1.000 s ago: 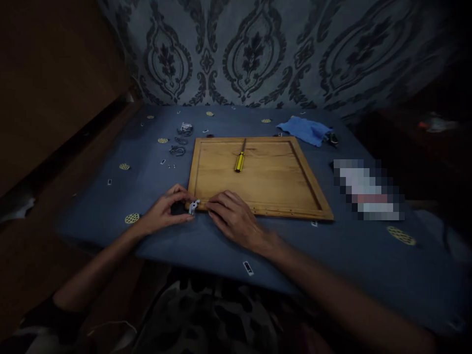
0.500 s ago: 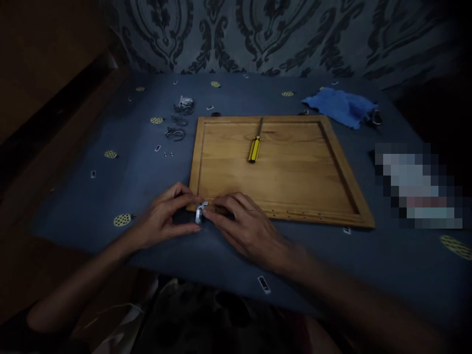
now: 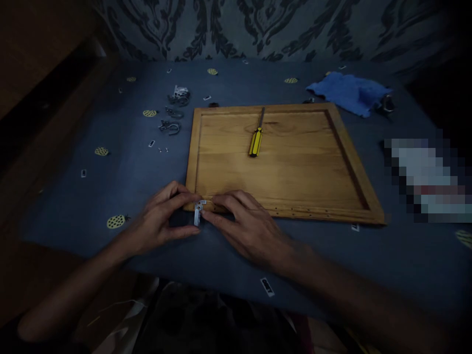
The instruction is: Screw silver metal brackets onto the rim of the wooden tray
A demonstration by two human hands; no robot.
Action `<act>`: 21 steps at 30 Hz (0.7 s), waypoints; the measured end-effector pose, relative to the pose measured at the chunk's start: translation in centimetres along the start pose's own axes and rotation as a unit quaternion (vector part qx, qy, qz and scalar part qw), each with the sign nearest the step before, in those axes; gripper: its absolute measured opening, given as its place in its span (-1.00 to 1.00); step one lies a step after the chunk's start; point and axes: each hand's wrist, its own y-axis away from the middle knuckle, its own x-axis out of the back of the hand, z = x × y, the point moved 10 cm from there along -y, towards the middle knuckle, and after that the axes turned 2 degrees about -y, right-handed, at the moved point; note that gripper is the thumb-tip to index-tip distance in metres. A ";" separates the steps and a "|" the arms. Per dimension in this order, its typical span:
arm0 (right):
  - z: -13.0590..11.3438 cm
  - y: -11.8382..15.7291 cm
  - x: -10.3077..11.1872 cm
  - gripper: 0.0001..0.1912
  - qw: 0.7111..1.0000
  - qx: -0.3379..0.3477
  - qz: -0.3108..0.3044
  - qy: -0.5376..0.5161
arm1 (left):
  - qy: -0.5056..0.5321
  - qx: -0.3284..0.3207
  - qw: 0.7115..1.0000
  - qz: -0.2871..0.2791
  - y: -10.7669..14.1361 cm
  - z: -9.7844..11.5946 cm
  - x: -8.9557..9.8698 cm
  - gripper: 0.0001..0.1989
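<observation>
At the near-left corner of the wooden panel (image 3: 228,172), the left hand (image 3: 157,219) pinches a metal hinge (image 3: 197,216) (likely light, stiff, best held edgewise); the right hand (image 3: 252,228) touches it, its grip unclear.

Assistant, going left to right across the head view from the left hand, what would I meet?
Left hand, small metal bracket, right hand, blue cloth, pixelated item at the far right.

Brown panel (image 3: 228,172), silver hinge (image 3: 197,217), yellow-black screwdriver (image 3: 255,141)
</observation>
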 end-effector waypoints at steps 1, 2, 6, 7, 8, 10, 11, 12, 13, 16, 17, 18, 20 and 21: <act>0.0 0.0 0.0 -0.73 1.000 -0.001 0.001 0.000 | 0.000 0.001 1.000 -0.001 0.0 0.0 0.0 -0.52; 0.1 0.0 0.0 -0.74 1.000 -0.002 0.002 -0.001 | 0.001 0.002 1.000 -0.001 0.0 0.0 0.0 -0.53; 0.3 0.0 0.1 -0.73 1.000 -0.009 0.001 -0.013 | 0.008 -0.003 1.000 0.005 -0.1 0.0 0.0 -0.54; 0.3 0.0 0.1 -0.72 1.000 -0.013 0.000 -0.013 | 0.010 -0.005 1.000 0.007 -0.1 0.0 0.0 -0.54; 0.4 0.0 0.0 -0.72 1.000 -0.015 -0.002 -0.013 | 0.014 -0.005 1.000 0.009 -0.1 0.0 0.0 -0.54; 0.4 0.0 0.0 -0.71 1.000 -0.017 -0.006 -0.015 | 0.019 -0.003 1.000 0.012 -0.1 -0.1 0.0 -0.54; 0.4 0.0 -0.1 -0.71 1.000 -0.018 -0.007 -0.017 | 0.020 -0.003 1.000 0.012 -0.1 -0.1 0.0 -0.54; 0.4 0.0 -0.1 -0.71 1.000 -0.017 -0.007 -0.019 | 0.021 -0.003 1.000 0.012 -0.2 -0.1 0.0 -0.54; 0.4 0.0 -0.1 -0.71 1.000 -0.016 -0.007 -0.019 | 0.020 -0.004 1.000 0.013 -0.2 0.0 0.1 -0.54; 0.4 0.0 -0.2 -0.72 1.000 -0.016 -0.008 -0.021 | 0.021 -0.003 1.000 0.011 -0.2 0.0 0.1 -0.55; 0.4 0.0 -0.2 -0.71 1.000 -0.016 -0.010 -0.023 | 0.023 -0.001 1.000 0.010 -0.2 -0.1 0.0 -0.55; 0.4 0.0 -0.3 -0.71 0.999 -0.018 -0.010 -0.025 | 0.025 0.001 1.000 0.009 -0.2 -0.1 0.0 -0.54; 0.4 0.1 -0.3 -0.71 1.000 -0.019 -0.009 -0.022 | 0.027 0.006 1.000 0.010 -0.1 -0.3 0.0 -0.54; 0.4 0.1 -0.3 -0.71 1.000 -0.019 -0.008 -0.019 | 0.028 0.006 1.000 0.011 -0.1 -0.4 0.0 -0.53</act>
